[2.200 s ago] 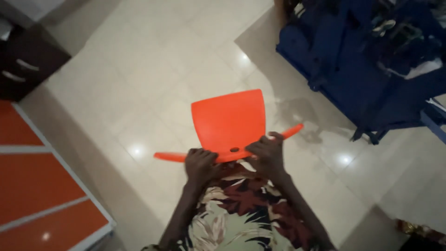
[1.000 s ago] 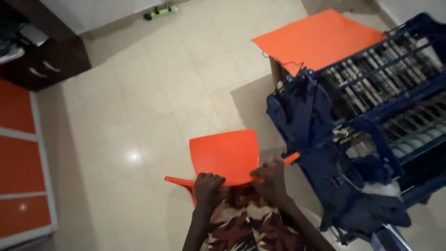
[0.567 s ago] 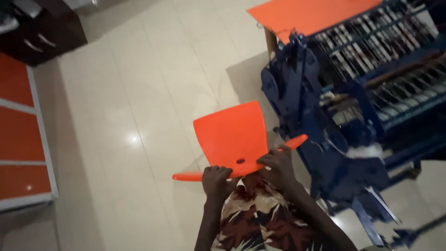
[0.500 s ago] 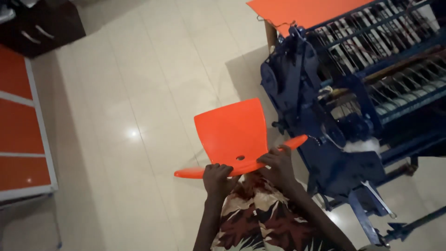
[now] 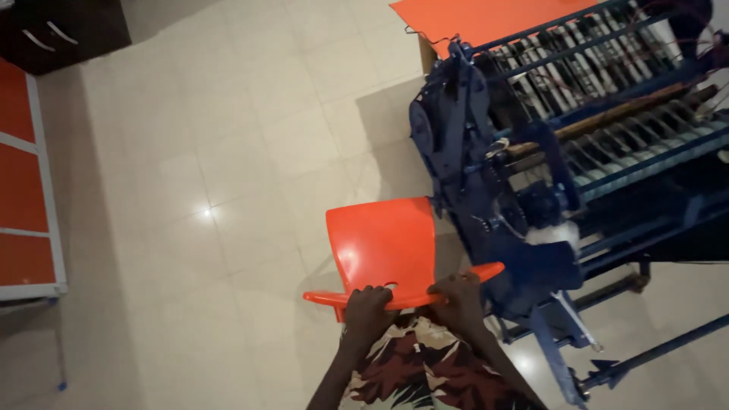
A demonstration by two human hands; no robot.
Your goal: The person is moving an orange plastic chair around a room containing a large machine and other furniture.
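An orange plastic chair [image 5: 382, 244] is seen from above over the pale tiled floor. Both of my hands grip the top edge of its backrest. My left hand [image 5: 368, 306] clasps the edge left of a small hole in the backrest. My right hand [image 5: 456, 294] clasps it on the right, near the chair's right armrest. The seat points away from me. My patterned shirt hides the lower part of the chair.
A large blue metal loom-like machine [image 5: 493, 182] stands close on the right, almost touching the chair. An orange table top [image 5: 486, 15] lies behind it. Orange cabinet panels [image 5: 23, 190] line the left edge. A dark drawer unit [image 5: 61, 26] sits at top left.
The chair, still gripped by both hands, has come closer to the blue machine. The view has shifted, so the machine fills more of the right side.
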